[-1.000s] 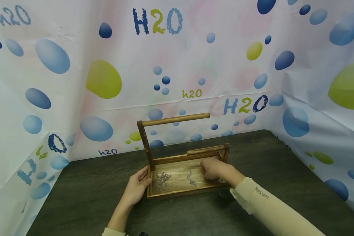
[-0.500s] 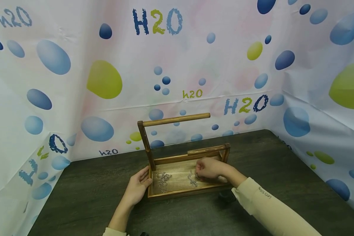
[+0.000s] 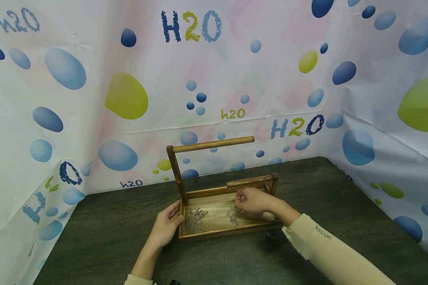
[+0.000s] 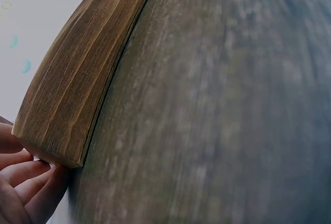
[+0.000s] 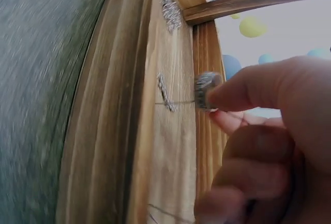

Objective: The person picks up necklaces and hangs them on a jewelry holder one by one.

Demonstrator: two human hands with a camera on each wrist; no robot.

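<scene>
A wooden jewellery stand, a shallow tray with a tall bar and a low bar, lies in front of me. My left hand holds its left end, thumb on the rim and fingers against the outside. Above the tray's right half, my right hand pinches a ridged silver band-like piece between thumb and forefinger; its exact kind is unclear. The other fingers are curled. A heaped silver chain lies in the tray's left part. Left of my right hand lies a smaller silver chain.
The tall bar rises from the stand's left end. A low bar runs behind my right hand. The dark wooden table meets a printed sheet at the back and sides. A dark object shows below my right wrist.
My right hand has moved left over the tray and slightly up, and a small loop now shows beneath its fingertips. The left hand stays at the stand's end.
</scene>
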